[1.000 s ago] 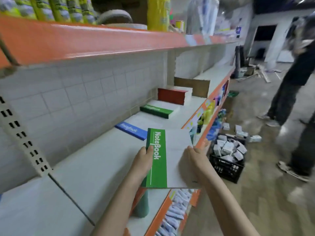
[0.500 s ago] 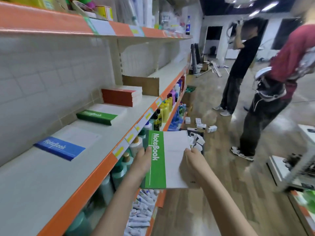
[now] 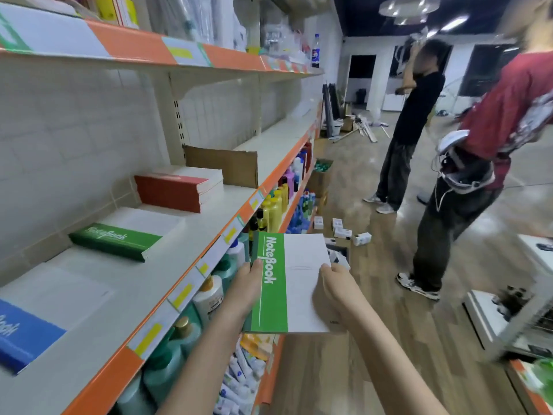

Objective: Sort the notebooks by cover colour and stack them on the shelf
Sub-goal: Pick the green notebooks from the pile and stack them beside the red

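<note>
The long white shelf [image 3: 167, 265] already carries three sorted piles along the tiled wall: a thick red stack [image 3: 176, 190] farthest off, a green stack [image 3: 119, 241] in the middle, and a blue stack [image 3: 27, 330] nearest. Out past the shelf's orange edge, a green notebook [image 3: 287, 283] is held flat in the air, the left hand [image 3: 248, 292] closed on its green spine, the right hand [image 3: 338, 292] gripping its white side. I'd say it belongs on the green stack; it isn't shelved yet.

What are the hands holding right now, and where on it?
A green-spined notebook, held by both hands: the left hand grips its green spine edge, the right hand its opposite white edge. It is off the shelf, over the aisle.
</note>
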